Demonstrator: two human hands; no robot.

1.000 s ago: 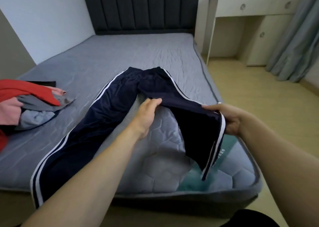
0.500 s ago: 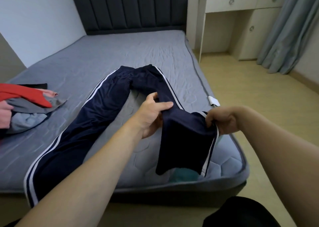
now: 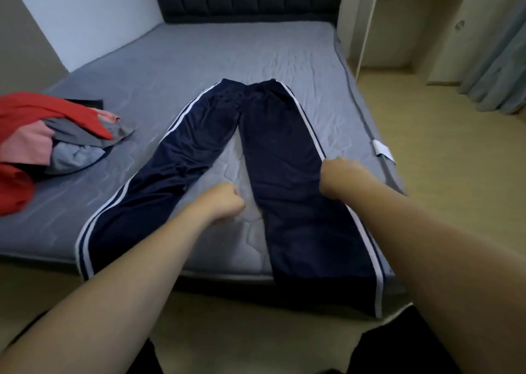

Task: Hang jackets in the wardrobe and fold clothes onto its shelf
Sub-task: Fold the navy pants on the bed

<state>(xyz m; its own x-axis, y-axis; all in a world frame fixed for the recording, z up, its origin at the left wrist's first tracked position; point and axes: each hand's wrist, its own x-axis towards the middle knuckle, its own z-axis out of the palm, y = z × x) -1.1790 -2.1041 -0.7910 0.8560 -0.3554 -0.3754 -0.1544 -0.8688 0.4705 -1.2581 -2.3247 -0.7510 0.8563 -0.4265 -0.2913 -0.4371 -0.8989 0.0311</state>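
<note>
The step in hand looked like the laying-out that comes ahead of a fold: a pair of navy track trousers [image 3: 256, 157] with white side stripes lay flat on the grey mattress [image 3: 199, 58], waistband toward the upper centre of the frame, the two legs splayed down toward the lower left and lower right, and both cuffs hanging over the near edge of the bed.

The left hand [image 3: 225, 204] sat at centre frame in the gap between the two legs, over bare mattress, its fingers [image 3: 234, 200] curled in. It was just beside the inner edge of the right-of-frame leg, but whether it pinched any cloth could not be told (motion blur smeared that spot). The right hand [image 3: 338, 174] was at the outer striped seam of that same leg, right of centre, fingers bunched and apparently gripping the edge of the fabric, though the blur left that grasp uncertain too.

As a judgement, folding proper had not begun. The next move probably called for bringing one leg across onto the other so the stripes met, which needed a firm hold along a seam and enough lift to keep the slippery cloth from sliding off the bed edge.

A heap of other clothes [image 3: 42, 143], red, pink and grey, waited at the left of the frame on the mattress, well apart from the trousers.
</note>
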